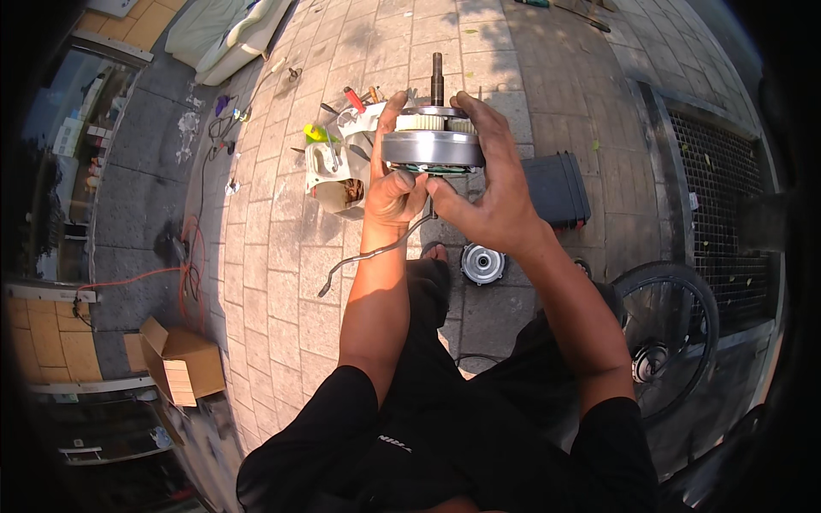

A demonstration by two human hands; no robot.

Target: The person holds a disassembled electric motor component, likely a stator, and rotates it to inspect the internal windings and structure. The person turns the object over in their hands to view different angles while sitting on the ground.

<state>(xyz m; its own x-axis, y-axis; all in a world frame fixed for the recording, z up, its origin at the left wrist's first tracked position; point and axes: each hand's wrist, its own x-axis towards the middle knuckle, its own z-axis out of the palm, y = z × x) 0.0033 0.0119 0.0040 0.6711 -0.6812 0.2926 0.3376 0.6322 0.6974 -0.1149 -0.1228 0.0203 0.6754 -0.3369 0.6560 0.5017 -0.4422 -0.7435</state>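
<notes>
Raised in front of me, between both hands, is a hub motor core [433, 149]. It has a wide silver ring, pale gear teeth above it, and a threaded axle [437, 81] pointing up. My left hand [392, 184] is closed on its left side, thumb low and a finger at the top. My right hand [489, 175] wraps its right side, with the index finger at the upper plate and the thumb underneath. A dark cable [376, 252] hangs from the underside and crosses in front of my left forearm. Below, a round silver motor cover [482, 263] lies on the paving.
A cut white jug [327, 167] and several hand tools, one a red-handled tool [354, 99], lie ahead to the left. A black case [556, 190] and a spoked wheel [671, 342] are on my right. A cardboard box [184, 363] and an orange cord [190, 272] are at left.
</notes>
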